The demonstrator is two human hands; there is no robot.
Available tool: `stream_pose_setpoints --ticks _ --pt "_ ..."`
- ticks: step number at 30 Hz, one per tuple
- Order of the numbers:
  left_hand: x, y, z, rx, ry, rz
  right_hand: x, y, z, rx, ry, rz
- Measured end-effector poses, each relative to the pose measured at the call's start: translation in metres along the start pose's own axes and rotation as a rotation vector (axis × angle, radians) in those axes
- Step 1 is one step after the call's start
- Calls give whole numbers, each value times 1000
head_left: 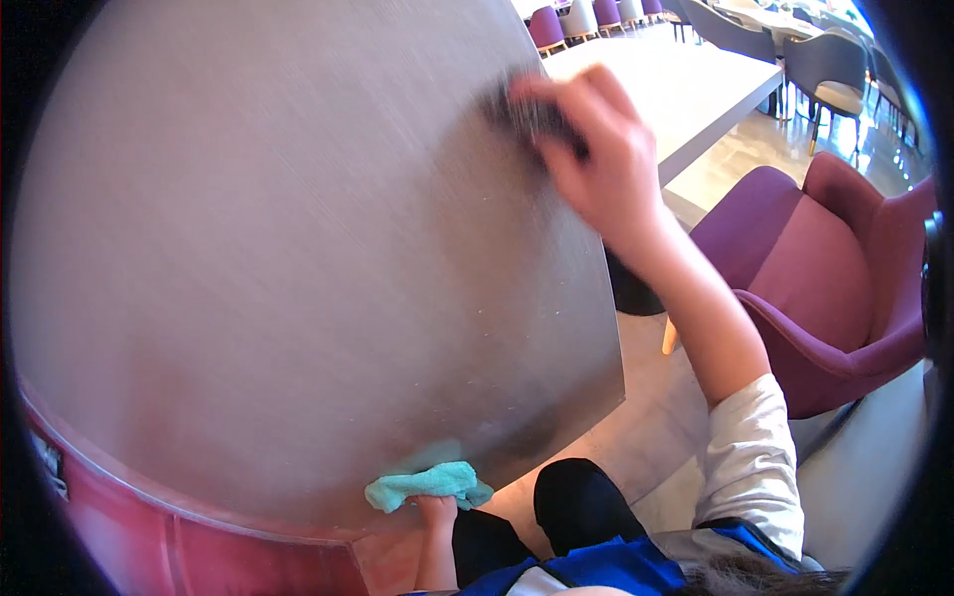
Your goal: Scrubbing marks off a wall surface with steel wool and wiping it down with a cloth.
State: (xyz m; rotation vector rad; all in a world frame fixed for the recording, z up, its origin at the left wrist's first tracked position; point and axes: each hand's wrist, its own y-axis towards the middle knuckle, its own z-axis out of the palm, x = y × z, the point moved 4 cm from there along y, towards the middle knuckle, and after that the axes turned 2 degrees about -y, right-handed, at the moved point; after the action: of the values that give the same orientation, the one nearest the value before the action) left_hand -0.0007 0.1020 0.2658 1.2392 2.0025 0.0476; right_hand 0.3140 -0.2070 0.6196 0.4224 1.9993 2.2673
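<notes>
Dark loose hair (770,576) fronts the broad grey matte tabletop (248,199). At its near edge, our left hand (437,510) grips a crumpled mint-green cloth (427,484); toward its right edge, our right hand (611,149) clasps a blurred black object (550,127). Pale specks (481,311) lie between; we judge the surface unfinished.

The left hand (437,510) holds teal cloth (425,484), the right hand (611,149) something dark (549,123).

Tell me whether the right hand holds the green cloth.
No, the left hand holds the green cloth, while the right hand has a dark, blurred thing over the table.
</notes>
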Motion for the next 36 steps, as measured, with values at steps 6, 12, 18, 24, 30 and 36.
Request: stream_pose_setpoints --ticks 6,12,18,24,30,36 --pt "-4 4 15 -299 27 144 -1 -19 17 -68 46 15" --pt "83 -15 14 -100 -263 -116 1 -6 15 -137 100 -28" --pt "37 -3 16 -9 -168 -114 -14 -14 8 -147 27 51" --pt "-26 5 1 -129 -45 1 -4 -29 8 -32 -21 -6" --pt "26 1 18 -128 -85 53 37 13 35 -143 42 -114" --pt "20 -6 12 -238 76 42 102 -47 57 222 61 -352"
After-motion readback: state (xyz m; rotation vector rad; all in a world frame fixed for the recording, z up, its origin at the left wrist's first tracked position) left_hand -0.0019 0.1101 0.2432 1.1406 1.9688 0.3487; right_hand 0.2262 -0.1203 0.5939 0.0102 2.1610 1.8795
